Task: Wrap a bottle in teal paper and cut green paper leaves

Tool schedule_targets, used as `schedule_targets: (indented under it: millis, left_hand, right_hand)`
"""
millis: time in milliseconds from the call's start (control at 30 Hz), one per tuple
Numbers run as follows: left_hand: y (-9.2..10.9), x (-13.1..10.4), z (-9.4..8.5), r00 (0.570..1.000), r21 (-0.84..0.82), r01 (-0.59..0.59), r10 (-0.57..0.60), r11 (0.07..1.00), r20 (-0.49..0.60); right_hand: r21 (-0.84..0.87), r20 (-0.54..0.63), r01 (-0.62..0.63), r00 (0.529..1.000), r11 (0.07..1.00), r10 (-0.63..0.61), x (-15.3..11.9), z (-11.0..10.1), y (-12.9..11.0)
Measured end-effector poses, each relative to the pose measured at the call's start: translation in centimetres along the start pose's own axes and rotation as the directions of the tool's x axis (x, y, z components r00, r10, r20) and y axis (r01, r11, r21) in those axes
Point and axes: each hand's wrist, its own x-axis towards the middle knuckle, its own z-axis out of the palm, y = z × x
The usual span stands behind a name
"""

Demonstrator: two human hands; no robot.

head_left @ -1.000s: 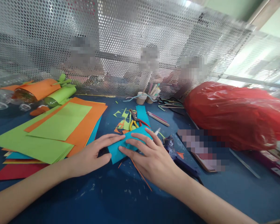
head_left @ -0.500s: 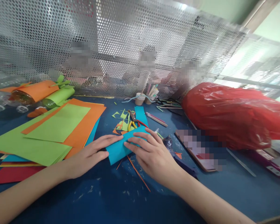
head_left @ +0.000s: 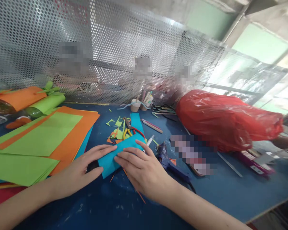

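Note:
A folded strip of blue paper [head_left: 108, 162] lies slanted on the table under both hands. My left hand [head_left: 79, 169] rests at its left end, fingers stretched along the upper edge and thumb apart at the lower corner. Across the paper's middle and right part my right hand [head_left: 144, 169] lies flat, fingers spread and pressing on it. Pliers [head_left: 129, 127] with red and yellow handles sit just beyond, among green and orange paper scraps [head_left: 120, 127]. Another blue strip [head_left: 135, 119] extends behind them. A dark blue glue gun [head_left: 171, 163] lies right of my right hand.
Stacked coloured sheets [head_left: 69, 127] and paper-wrapped bottles [head_left: 24, 99] occupy the left. Cups of pens [head_left: 135, 106] stand by a perforated metal screen [head_left: 124, 41]. On the right are a phone [head_left: 198, 171], a red plastic bag [head_left: 213, 121] and a purple box [head_left: 253, 163].
The view has turned right, so everything sits farther left in the picture. Both hands remain on the blue paper in nearly the same pose. The glue gun shows more fully.

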Motion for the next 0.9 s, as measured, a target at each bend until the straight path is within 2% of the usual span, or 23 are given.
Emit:
schedule_targets:
  millis: [300,433,533,667,767,900]
  left_hand:
    - [0.4,-0.2,0.1,1.0,-0.049,0.015,-0.015,0.999,-0.006]
    - [0.5,-0.2,0.2,0.998,-0.022,0.059,-0.059,0.998,-0.004]
    - [0.3,-0.2,0.4,0.999,-0.009,0.029,-0.029,1.0,-0.043]
    - [-0.3,-0.1,0.5,0.997,0.018,-0.009,0.01,1.0,-0.073]
    - [-0.5,-0.1,0.5,1.0,0.052,-0.006,0.008,0.999,-0.03]
    - [-0.5,-0.1,0.4,0.998,0.051,0.023,-0.02,0.998,-0.062]
  right_hand:
    - [-0.038,-0.091,-0.191,0.978,0.981,0.187,0.0,-1.6,2.7]
    - [-0.033,-0.134,-0.282,0.952,0.959,0.275,-0.3,-2.0,4.4]
    - [0.002,-0.162,-0.334,0.93,0.943,0.33,-0.6,-2.3,5.7]
    - [0.088,-0.272,-0.349,0.893,0.933,0.359,-0.6,-2.7,6.3]
    - [0.141,-0.246,-0.3,0.912,0.944,0.327,-0.5,-2.7,6.1]
    - [0.132,-0.145,-0.232,0.957,0.964,0.25,-0.5,-2.2,5.9]
